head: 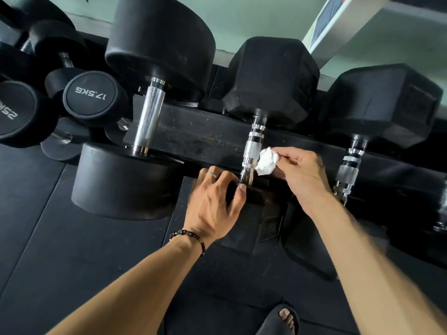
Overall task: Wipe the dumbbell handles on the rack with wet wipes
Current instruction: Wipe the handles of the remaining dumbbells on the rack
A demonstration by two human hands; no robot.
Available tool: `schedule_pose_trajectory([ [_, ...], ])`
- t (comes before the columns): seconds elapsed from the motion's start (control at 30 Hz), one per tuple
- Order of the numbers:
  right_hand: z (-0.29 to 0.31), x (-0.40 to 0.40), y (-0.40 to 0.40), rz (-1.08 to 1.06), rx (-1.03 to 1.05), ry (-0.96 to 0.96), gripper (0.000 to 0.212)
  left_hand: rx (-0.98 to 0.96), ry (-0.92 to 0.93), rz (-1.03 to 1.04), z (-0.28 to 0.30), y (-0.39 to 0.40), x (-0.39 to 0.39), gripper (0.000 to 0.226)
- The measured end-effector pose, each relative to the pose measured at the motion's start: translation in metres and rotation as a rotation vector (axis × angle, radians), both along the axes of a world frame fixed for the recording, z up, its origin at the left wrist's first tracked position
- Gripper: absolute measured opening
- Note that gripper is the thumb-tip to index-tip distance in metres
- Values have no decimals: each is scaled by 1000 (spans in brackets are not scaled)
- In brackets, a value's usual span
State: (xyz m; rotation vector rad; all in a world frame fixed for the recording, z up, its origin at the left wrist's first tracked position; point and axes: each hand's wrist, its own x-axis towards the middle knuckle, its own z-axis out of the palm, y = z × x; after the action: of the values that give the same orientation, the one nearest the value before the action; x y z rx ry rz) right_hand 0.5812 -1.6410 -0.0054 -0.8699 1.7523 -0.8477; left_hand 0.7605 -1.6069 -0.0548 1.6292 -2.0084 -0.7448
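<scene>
Pinching wet wipe in R hand grip, L hand covering near dumbbell head

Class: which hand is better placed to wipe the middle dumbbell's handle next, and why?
Right. The right hand already pinches the wet wipe against the handle; the left hand grips the near head.

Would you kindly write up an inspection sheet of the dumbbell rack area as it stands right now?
Surface: black rack, scuffed along its bar.
Job's things: crumpled white wipe pressed against the middle hex dumbbell's chrome handle.
Clutter: round dumbbells at far left, marked 17.5KG and 25KG.
Grippers: right hand pinches the wipe; left hand grips that dumbbell's near head.
Cables: nothing seen.
Surroundings: black rubber floor mats, green wall, sandalled foot.
</scene>
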Motion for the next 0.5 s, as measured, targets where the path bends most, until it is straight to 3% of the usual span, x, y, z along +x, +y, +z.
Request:
schedule_pose_trajectory([
  [0.13,20,15,25,-21,-47,-41,20,-17,20,-35,14,-2,-6,40],
  [0.2,22,19,32,-25,-61,18,19,-28,137,-64,26,-4,-14,34],
  [0.33,24,23,41,-84,-119,-27,19,186,519,20,52,-18,-25,11],
  [0.43,25,25,41,-39,-148,13,31,379,631,66,58,-36,-21,3],
  [0.5,22,29,42,-62,-172,16,37,363,590,53,56,-49,-17,5],
])
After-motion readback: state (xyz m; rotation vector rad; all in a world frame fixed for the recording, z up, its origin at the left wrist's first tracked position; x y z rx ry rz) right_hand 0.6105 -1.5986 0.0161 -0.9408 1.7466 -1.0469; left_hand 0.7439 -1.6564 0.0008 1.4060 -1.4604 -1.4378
